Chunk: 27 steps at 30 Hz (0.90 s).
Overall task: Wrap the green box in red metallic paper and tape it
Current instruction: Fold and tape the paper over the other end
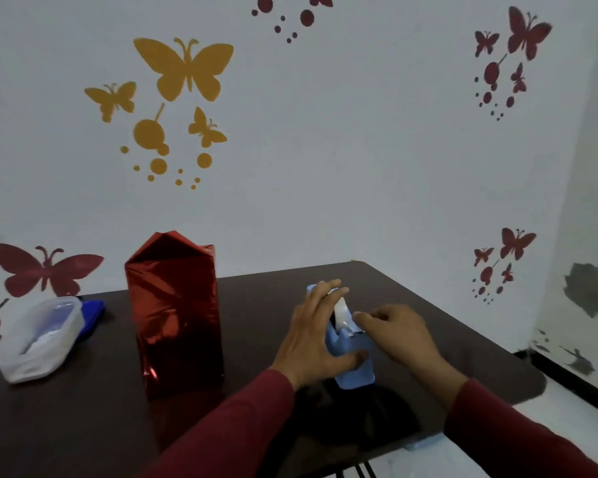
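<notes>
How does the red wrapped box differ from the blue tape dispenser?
The wrapped box is shiny red foil; the tape dispenser is matte pale blue with a white roll. The box stands taller, upright, with a peaked folded top; the dispenser is lower. No hand touches the box, while the left hand grips the dispenser and the right hand pinches at its tape end. Both stand on the dark table.

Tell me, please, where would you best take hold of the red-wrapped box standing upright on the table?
Grip the red-wrapped box around its mid-height flat side walls, coming from the front. It stands tall and narrow, so a low-to-middle hold probably keeps it steady; the folded peak on top looks loose and untaped.
</notes>
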Motion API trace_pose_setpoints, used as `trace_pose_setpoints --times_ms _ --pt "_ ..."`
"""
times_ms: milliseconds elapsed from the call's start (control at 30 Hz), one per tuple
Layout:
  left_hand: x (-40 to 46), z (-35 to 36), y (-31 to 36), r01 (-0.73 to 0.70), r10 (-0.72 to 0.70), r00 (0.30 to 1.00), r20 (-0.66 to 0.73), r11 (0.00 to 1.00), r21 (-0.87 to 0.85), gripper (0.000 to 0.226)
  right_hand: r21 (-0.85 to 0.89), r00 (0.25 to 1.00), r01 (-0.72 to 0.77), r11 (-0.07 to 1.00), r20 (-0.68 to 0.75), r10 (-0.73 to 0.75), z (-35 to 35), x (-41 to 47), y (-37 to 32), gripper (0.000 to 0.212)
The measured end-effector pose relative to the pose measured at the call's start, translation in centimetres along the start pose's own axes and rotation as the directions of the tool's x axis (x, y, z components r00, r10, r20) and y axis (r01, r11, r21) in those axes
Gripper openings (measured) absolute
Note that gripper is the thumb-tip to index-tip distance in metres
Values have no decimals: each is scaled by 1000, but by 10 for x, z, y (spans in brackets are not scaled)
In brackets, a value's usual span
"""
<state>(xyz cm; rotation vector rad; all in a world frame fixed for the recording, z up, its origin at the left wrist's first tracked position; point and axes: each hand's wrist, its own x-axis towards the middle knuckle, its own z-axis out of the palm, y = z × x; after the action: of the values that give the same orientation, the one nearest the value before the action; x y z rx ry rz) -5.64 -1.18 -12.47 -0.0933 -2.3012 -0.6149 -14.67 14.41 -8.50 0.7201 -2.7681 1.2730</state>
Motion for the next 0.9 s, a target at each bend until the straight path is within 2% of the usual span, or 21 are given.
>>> trace_pose_setpoints --times_ms 67,133,200,367,467,600,700,900 --pt "-2 11 -5 22 -22 1000 -14 999 -24 98 180 977 -177 968 155 150 -1 4 1 43" --pt "-3 15 -11 15 -15 1000 -3 1000 -3 100 360 910 -365 859 331 248 -4 3 -2 40" --pt "-4 15 -14 9 -9 1000 9 1000 21 99 396 861 -446 802 435 264 -7 1 -5 35" --pt "-6 11 -16 39 -39 999 35 999 8 104 366 790 -533 763 538 293 -7 5 -21 37" --pt "-7 11 -17 63 -63 997 52 998 -4 107 392 772 -563 727 563 295 -6 8 -28 35" --pt "-8 11 -18 87 -86 995 46 996 -34 108 494 753 -615 614 598 274 -9 6 -33 24" --pt "-8 11 -18 97 -95 995 36 993 -60 108 596 793 -590 545 556 250 -9 0 -34 16" --pt "-8 13 -24 52 -49 997 52 997 -64 111 741 911 -410 531 367 190 2 -27 -17 20"
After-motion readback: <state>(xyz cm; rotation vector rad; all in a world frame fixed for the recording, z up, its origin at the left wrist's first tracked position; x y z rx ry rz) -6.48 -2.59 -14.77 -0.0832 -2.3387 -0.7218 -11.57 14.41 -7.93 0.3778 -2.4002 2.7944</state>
